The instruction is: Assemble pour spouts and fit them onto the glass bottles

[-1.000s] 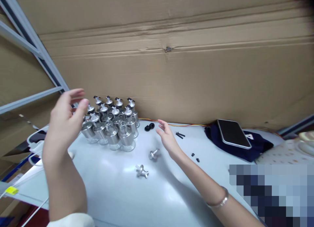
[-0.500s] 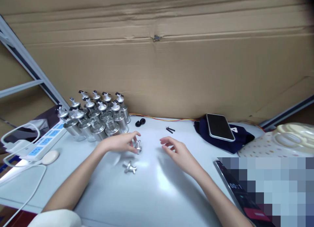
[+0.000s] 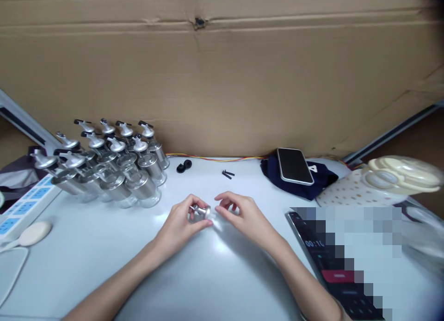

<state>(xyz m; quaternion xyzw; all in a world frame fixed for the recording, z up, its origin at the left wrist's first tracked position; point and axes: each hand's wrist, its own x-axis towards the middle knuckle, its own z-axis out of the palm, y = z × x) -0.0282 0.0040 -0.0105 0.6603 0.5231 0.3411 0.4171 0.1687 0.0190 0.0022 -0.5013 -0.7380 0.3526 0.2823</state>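
My left hand grips a small silver metal pourer spout between thumb and fingers, just above the table. Facing it from the right is my right hand, fingers bent and thumb apart, with nothing visible in it; a small gap separates it from the spout. To the left stand several glass bottles with metal sleeves, in a close group. Silver pourers with black flip caps top the rear ones, while the front ones have bare necks.
Two black round caps and a few black strips lie towards the back. A power strip and white puck are left. Right are a tablet on dark cloth, a phone with a timer and a dotted bag.
My left hand has lifted the spout and drawn it towards my right hand. The second spout that lay nearer me no longer shows. The view has shifted right and down.
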